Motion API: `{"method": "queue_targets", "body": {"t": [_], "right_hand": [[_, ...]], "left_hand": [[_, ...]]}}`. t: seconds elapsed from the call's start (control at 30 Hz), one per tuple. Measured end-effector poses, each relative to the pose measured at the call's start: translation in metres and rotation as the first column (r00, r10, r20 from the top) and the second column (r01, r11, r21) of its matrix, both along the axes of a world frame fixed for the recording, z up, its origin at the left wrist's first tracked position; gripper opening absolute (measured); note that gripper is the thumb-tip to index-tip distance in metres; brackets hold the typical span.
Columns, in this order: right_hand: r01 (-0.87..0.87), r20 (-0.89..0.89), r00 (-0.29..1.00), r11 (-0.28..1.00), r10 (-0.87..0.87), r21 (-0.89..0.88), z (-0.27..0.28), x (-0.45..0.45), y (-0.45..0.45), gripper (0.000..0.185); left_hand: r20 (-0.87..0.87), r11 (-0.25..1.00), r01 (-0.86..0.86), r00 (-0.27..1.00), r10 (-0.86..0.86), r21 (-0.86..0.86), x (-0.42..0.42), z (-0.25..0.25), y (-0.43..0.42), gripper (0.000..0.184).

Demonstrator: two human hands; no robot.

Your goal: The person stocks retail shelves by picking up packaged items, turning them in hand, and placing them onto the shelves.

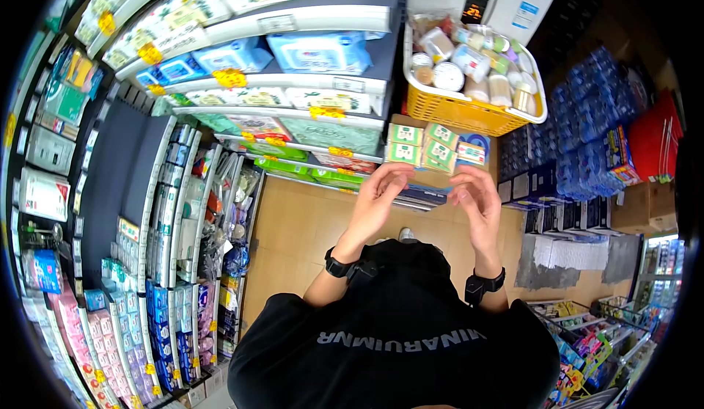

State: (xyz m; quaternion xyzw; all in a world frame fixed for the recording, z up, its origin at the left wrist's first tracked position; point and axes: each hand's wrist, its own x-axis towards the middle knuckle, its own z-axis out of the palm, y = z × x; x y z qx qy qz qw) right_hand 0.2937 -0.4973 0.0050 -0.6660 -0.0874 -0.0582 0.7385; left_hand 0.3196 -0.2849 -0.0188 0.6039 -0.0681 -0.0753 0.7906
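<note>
Both hands are raised in front of the body, level with several small green-and-cream packs [441, 147] in an open box. My left hand [380, 196] is just below the packs on the left, its fingers curved and apart, holding nothing. On the right, my right hand [477, 202] has bent, spread fingers and is empty too. A blue-and-white pack [471, 153] lies at the right end of the box, just above the right hand. Whether any fingertip touches the box cannot be made out.
A yellow basket [469, 112] full of jars and bottles stands behind the box. Shelves with blue wipe packs [320, 51] rise at the upper left. Wrapped bottles [598, 108] are stacked at the right, near cardboard boxes [645, 208]. Tiled floor [301, 225] shows below.
</note>
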Motion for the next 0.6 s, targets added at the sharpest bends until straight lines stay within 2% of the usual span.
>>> {"method": "queue_targets", "body": {"t": [0.23,0.33,0.43,0.47,0.53,0.6], "right_hand": [[0.209,0.006,0.978,0.975,-0.209,-0.071,-0.033,0.023,-0.109,0.03],[0.229,-0.055,0.97,0.968,-0.235,-0.099,-0.059,0.038,-0.147,0.029],[0.259,-0.121,0.953,0.953,-0.279,-0.155,-0.1,0.058,-0.179,0.028],[0.271,-0.13,0.946,0.945,-0.296,-0.186,-0.121,0.066,-0.19,0.029],[0.278,-0.144,0.939,0.936,-0.312,-0.217,-0.153,0.082,-0.205,0.029],[0.292,-0.164,0.917,0.893,-0.363,-0.342,-0.182,0.094,-0.215,0.031]], "left_hand": [[0.038,0.97,0.067,0.996,-0.078,0.235,0.051,-0.043,-0.11,0.023],[0.118,0.889,0.029,0.989,-0.093,0.457,0.075,-0.061,-0.155,0.024],[0.162,0.824,0.02,0.978,-0.135,0.567,0.099,-0.098,-0.192,0.027],[0.07,0.815,0.088,0.985,-0.156,0.573,0.111,-0.116,-0.204,0.031],[0.051,0.777,0.088,0.987,-0.153,0.623,0.123,-0.145,-0.223,0.034],[0.028,0.725,0.09,0.988,-0.15,0.683,0.135,-0.176,-0.239,0.043]]}}
